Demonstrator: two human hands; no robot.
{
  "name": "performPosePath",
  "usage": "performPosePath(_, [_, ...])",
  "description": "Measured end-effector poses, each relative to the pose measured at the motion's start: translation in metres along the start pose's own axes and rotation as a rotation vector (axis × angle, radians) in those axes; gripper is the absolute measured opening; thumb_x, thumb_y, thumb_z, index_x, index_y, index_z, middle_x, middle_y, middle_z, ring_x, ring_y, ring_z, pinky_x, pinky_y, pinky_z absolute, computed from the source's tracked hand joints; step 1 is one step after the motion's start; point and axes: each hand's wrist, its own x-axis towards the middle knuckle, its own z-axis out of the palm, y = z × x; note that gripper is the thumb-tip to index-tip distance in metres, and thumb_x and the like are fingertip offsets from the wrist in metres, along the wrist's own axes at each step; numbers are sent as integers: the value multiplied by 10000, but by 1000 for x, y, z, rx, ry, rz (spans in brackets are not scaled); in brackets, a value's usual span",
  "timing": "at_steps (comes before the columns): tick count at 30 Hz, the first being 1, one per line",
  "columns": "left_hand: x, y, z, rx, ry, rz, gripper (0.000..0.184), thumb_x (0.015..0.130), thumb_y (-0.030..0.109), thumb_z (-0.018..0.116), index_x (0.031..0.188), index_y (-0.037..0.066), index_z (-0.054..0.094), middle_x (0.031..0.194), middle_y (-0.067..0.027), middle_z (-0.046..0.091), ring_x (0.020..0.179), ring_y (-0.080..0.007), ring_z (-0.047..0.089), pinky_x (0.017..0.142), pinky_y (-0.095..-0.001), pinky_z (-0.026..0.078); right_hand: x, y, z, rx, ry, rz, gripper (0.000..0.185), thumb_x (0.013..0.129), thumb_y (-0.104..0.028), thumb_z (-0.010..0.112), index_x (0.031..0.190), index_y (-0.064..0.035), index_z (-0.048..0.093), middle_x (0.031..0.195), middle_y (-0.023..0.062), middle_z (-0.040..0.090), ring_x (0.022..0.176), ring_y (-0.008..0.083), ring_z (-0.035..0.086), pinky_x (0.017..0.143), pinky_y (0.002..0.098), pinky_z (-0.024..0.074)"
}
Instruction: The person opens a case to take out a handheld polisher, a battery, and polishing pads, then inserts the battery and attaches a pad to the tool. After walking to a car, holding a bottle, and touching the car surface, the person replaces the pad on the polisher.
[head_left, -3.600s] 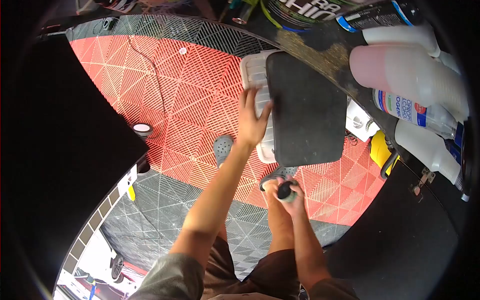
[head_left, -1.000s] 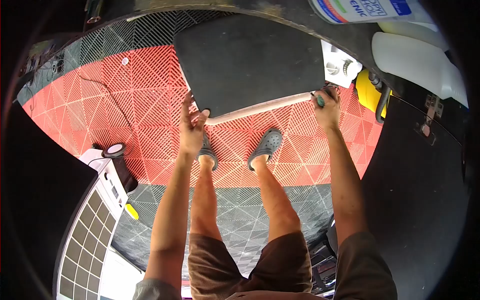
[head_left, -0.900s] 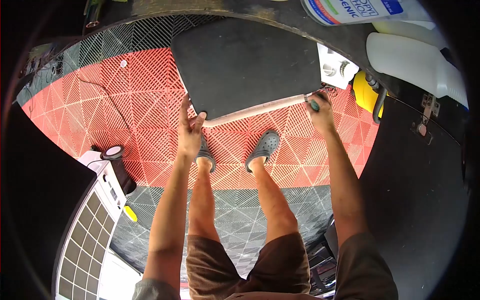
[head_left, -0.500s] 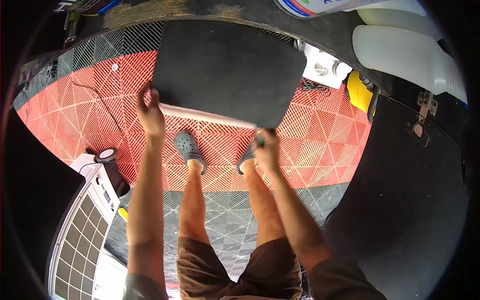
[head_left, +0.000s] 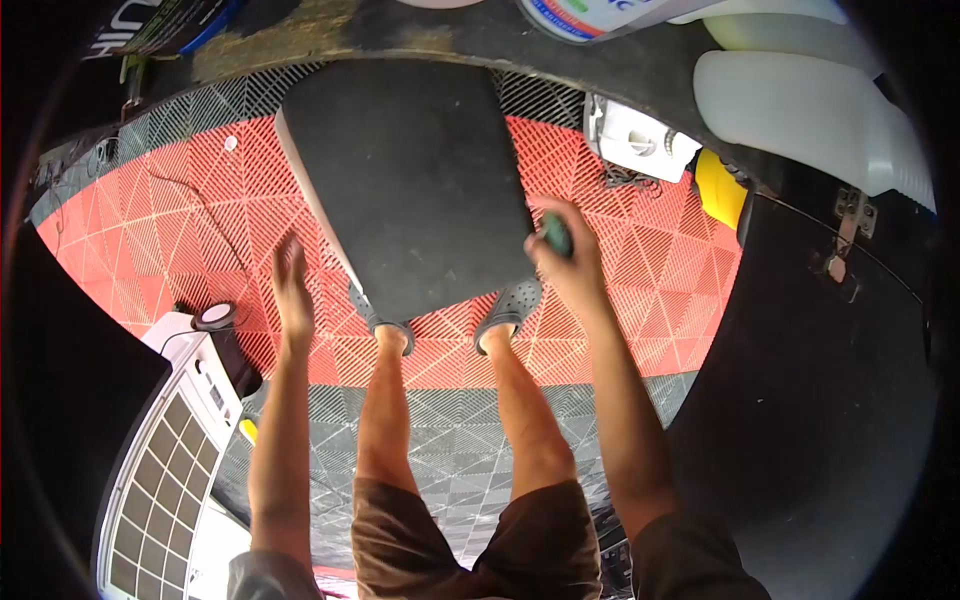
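A black flat-topped panel (head_left: 410,180) with a pale edge along its left side stands above the floor, turned lengthwise toward my feet. Left of it, my left hand (head_left: 292,290) is open, fingers stretched out, apart from the panel and holding nothing. At the panel's right edge, my right hand (head_left: 572,255) is closed around a small dark green object (head_left: 555,235), whose lower part the palm hides. Whether the right fingertips touch the panel I cannot tell. My feet in grey clogs (head_left: 512,305) are near the panel's front end.
A dark shelf (head_left: 450,45) curves across the top, bearing white bottles (head_left: 790,110) and a labelled bottle (head_left: 580,15). Under it are a white device (head_left: 640,140) and a yellow object (head_left: 718,190). A white unit with a grille (head_left: 165,480) stands at lower left, a black hinged panel (head_left: 800,380) at right.
The black panel has swung round from lying crosswise to pointing toward my feet. My left hand has come off its edge. My right hand has moved to its right side, still holding the green object.
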Motion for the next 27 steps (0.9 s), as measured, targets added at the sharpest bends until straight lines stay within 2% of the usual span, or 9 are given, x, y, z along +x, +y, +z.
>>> performPosePath(4, [-48, -12, 11, -105, -113, 141, 676, 1015, 527, 393, 1497, 58, 324, 1533, -145, 335, 1416, -303, 345, 1149, -460, 282, 35, 32, -25, 100, -178, 446, 557, 777, 9, 603, 1330, -5, 543, 847, 10, 560, 723, 79, 487, 675, 245, 434])
performPosePath(5, [-38, -11, 15, -86, -157, 310, 685, 1015, 525, 394, 1509, 59, 306, 1540, -152, 322, 1423, -303, 334, 1157, -462, 268, 29, 47, -13, 301, -209, 374, 550, 785, -10, 593, 1332, 14, 538, 908, 37, 572, 762, 111, 518, 714, 256, 442])
performPosePath(11, [28, 97, 64, -116, -119, 49, 677, 991, 352, 529, 1512, 5, 272, 1514, -181, 372, 1394, -277, 355, 1146, -335, 251, -14, 50, 26, 204, 26, 367, 599, 749, -17, 606, 1344, 0, 535, 1008, 76, 536, 870, 146, 550, 748, 297, 465])
performPosePath(17, [85, 109, 68, 375, -147, 215, 795, 909, 617, 497, 1473, 69, 385, 1452, -217, 459, 1357, -353, 426, 1116, -387, 332, -101, 45, 118, 399, -127, 514, 820, 714, -48, 666, 1479, -57, 373, 1161, 135, 533, 1031, 223, 564, 870, 316, 479])
performPosePath(20, [100, 146, 94, 601, -458, 352, 736, 897, 647, 496, 1423, 132, 484, 1464, -145, 469, 1353, -323, 437, 1125, -386, 334, -130, 23, 181, 279, -517, 543, 935, 723, -59, 684, 1546, -105, 241, 1231, 171, 521, 1120, 264, 552, 945, 351, 454])
performPosePath(23, [97, 153, 120, 755, -591, 442, 651, 919, 600, 503, 1369, 131, 546, 1423, -111, 519, 1315, -315, 477, 1107, -383, 364, -129, 10, 222, 213, -784, 56, 919, 728, -55, 692, 1538, -102, 261, 1270, 200, 536, 1178, 289, 543, 1007, 360, 428])
performPosePath(24, [96, 146, 121, 711, -426, 783, 577, 931, 531, 530, 1342, 127, 567, 1388, -106, 548, 1288, -310, 500, 1093, -385, 380, -107, -18, 209, 288, -1033, 553, 872, 731, -41, 685, 1515, -89, 308, 1373, 216, 507, 1279, 302, 495, 1083, 371, 385])
performPosePath(25, [94, 140, 115, 651, -260, 1117, 504, 942, 462, 557, 1314, 123, 589, 1353, -100, 576, 1260, -305, 523, 1079, -387, 397, -110, -13, 204, 416, -888, 324, 820, 736, -29, 675, 1491, -80, 357, 1450, 204, 456, 1330, 291, 453, 1123, 379, 353])
performPosePath(27, [83, 145, 61, 381, -148, 997, 375, 916, 265, 643, 1250, 99, 617, 1300, -116, 591, 1200, -308, 555, 1052, -387, 419, -99, -21, 167, 283, -755, 136, 752, 736, -10, 662, 1448, -75, 427, 1422, 167, 491, 1314, 273, 465, 1114, 381, 356])
